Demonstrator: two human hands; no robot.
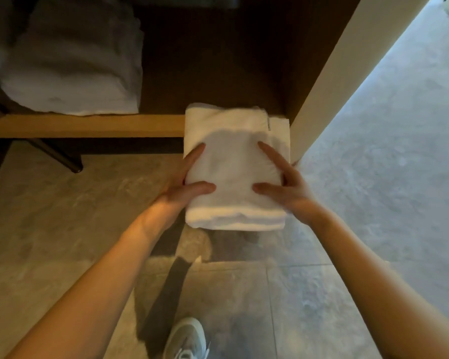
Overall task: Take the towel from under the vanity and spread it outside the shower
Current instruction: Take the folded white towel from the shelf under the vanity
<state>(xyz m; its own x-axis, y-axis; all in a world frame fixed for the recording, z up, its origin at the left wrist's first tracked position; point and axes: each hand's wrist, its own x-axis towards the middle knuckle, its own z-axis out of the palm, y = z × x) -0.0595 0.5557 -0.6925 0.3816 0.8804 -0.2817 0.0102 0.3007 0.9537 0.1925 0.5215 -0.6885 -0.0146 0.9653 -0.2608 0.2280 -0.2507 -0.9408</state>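
You've got the folded white towel (235, 167) held out in front of you, flat and level, its far end over the front edge of the wooden shelf (83, 125) under the vanity and its near end out over the tiled floor (49, 229). It's a thick, neat rectangle, with the folded layers showing along the near edge.

Your left hand (184, 182) clamps the towel's left side: thumb lying across the top, forefinger stretched forward along the edge, the other fingers hidden underneath. Your right hand (283, 182) mirrors it on the right side, thumb on top pointing inward, forefinger reaching ahead, the rest tucked under. Both hands are closed on the towel, one per side, with bare cloth between the two thumbs.

Back on the shelf to the left, well apart from yours, sits a stack of folded towels (73, 66), blurred in the shadow. Just right of your towel rises the pale vanity side panel (329, 81), running up and away. Below, between your forearms, your light-coloured shoe (187, 338) stands on the floor.
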